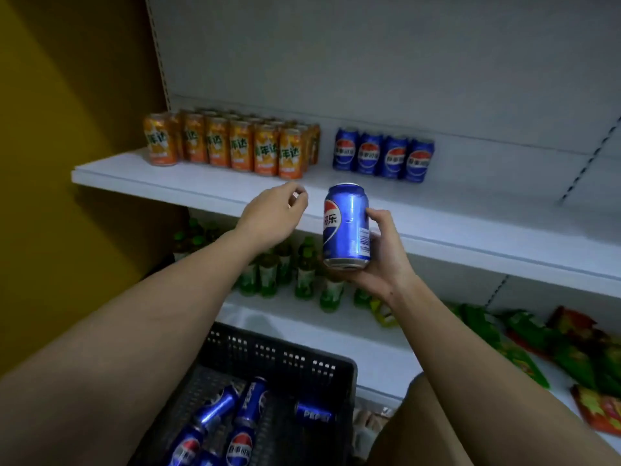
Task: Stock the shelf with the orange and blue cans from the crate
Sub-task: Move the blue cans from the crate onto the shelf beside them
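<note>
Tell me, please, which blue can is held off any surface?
The blue can gripped upright in the right hand; the others stand on the shelf or lie in the crate.

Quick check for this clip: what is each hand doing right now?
Left hand: holds nothing, fingers loosely curled, open, raised in front of the shelf.
Right hand: grips an upright blue can.
</note>
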The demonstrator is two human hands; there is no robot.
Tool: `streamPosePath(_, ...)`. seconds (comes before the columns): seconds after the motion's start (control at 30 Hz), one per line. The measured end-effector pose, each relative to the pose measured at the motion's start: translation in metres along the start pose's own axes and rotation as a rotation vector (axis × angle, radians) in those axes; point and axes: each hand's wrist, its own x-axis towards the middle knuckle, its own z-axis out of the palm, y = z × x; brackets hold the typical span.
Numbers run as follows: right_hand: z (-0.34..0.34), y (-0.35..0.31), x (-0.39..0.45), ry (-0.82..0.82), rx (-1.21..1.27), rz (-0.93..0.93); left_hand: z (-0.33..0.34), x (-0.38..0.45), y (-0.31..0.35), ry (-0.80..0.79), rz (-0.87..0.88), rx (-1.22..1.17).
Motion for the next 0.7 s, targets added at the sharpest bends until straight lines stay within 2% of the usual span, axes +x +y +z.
streamPosePath(0.13,0.012,-0.027,-0.014,0.032,0.057,-0.017,-0.002,0.018,0.034,0.057,0.153,0.179)
streamPosePath(0.33,0.013,-0.056,-0.012,0.116,-0.043,-0.133,0.01,0.034,0.064,0.016,0.228,0.281)
streamPosePath(0.53,-0.011,-0.09,-0.012,0.219,-0.042,-0.119,0.04,0.056,0.077,-0.133,0.2,0.34)
streamPosePath(0.7,-0.037,-0.115,0.001,0.32,-0.215,-0.155,0.075,0.081,0.087,-0.273,0.171,0.331)
